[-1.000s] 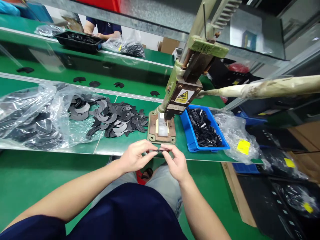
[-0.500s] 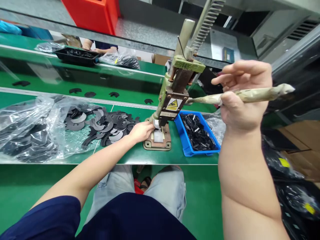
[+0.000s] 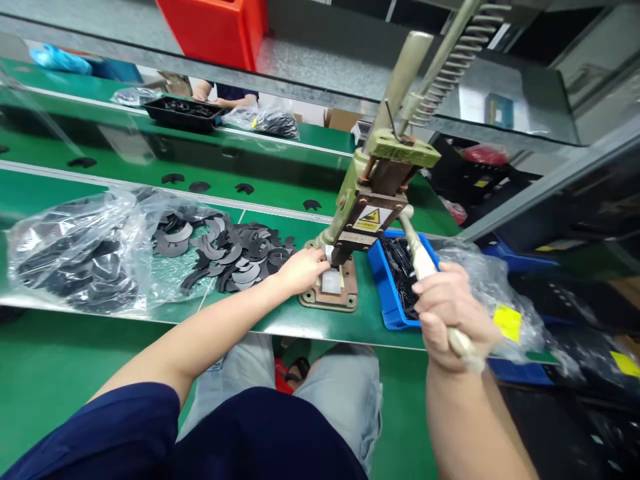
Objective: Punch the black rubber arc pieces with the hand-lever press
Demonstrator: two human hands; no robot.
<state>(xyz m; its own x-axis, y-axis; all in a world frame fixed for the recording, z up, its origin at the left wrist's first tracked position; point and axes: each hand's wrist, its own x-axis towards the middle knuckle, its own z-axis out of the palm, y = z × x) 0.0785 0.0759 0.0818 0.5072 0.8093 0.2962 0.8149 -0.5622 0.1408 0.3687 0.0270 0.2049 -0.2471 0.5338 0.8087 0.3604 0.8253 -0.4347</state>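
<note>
A green hand press [image 3: 373, 193] stands on the bench, a yellow warning label on its dark ram block. My right hand [image 3: 453, 313] is wrapped round the press lever [image 3: 420, 250], which slants down toward me, its wrapped end poking out below my fist. At the press base [image 3: 327, 300], my left hand [image 3: 305, 270] has its fingers pinched together beside the ram's lower end. Whatever those fingers hold is hidden. Left of that hand lies a heap of dark curved flat pieces [image 3: 240, 257], partly on a clear plastic bag [image 3: 90, 257].
Right of the press sits a blue bin [image 3: 387, 287] with black parts. Several curved pieces lie on the green strip [image 3: 280, 193] behind. A black tray [image 3: 183, 117] stands farther back near another person's hands [image 3: 210, 97]. Overhead, a shelf holds a red bin [image 3: 215, 33].
My right hand has swung the lever down and toward me, its fingers now closed round the handle. My left hand stays at the press base. The view has shifted somewhat.
</note>
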